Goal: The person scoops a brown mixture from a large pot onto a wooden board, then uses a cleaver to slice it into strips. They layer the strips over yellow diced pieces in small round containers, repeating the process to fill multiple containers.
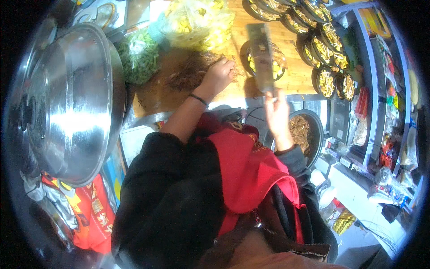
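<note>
My right hand [277, 113] grips the handle of a cleaver [259, 56]. Its wide blade, blurred by motion, points away from me over a small black bowl [280, 77] and hides part of it. Yellow chunks and brown strips show in that bowl. My left hand [218, 77] is closed, fingers curled, at the right end of a dark brown heap of what looks like cooked meat [186, 74] on the wooden board [154, 99]. What its fingers hold, if anything, is hidden.
Several filled black bowls [326, 82] crowd the board's far right. Bags of yellow chunks [201, 22] and green vegetable pieces [138, 56] lie far left. A big metal lid [74, 103] stands at left. Below the board is a pot [317, 134] of brown food.
</note>
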A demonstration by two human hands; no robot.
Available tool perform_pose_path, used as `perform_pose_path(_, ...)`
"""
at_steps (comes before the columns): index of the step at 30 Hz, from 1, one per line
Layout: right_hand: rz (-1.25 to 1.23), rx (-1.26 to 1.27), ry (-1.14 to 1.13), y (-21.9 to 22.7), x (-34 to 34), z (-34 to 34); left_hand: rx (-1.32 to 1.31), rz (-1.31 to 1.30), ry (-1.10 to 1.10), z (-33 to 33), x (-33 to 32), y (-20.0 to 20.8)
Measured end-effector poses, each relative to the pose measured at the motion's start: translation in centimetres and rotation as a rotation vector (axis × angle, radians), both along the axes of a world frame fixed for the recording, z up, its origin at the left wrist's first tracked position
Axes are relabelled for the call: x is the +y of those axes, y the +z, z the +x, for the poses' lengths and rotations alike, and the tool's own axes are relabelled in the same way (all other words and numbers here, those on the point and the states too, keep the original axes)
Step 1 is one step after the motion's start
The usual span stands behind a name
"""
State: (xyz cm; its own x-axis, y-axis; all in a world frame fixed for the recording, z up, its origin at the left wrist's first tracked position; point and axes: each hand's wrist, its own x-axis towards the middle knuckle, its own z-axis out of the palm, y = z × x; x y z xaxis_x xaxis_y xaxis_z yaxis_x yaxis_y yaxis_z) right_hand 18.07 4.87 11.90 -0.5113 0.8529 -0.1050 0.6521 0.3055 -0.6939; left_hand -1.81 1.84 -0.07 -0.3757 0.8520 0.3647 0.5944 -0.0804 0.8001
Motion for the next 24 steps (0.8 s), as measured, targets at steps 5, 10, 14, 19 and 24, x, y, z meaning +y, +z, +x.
perform_pose_path(5,0.309,0.087,-0.161,-0.3,4.9,3.5,0.258,-0.125,0.026,1.0,1.4,0.4)
perform_pose_path(10,0.274,-0.024,-0.252,-3.6,8.7,6.8,0.039,-0.302,-0.026,0.8,1.8,1.6)
perform_pose_path(14,0.264,-0.017,-0.284,-6.7,11.0,7.6,-0.414,-0.332,-0.023,-1.1,1.0,2.8)
perform_pose_path(19,0.228,-0.18,-0.275,-8.4,13.3,7.1,-0.876,-0.183,-0.071,-2.0,2.7,4.5)
perform_pose_path(24,0.283,-0.302,-0.229,-8.6,14.6,6.3,-0.844,-0.108,-0.046,0.0,5.9,4.7)
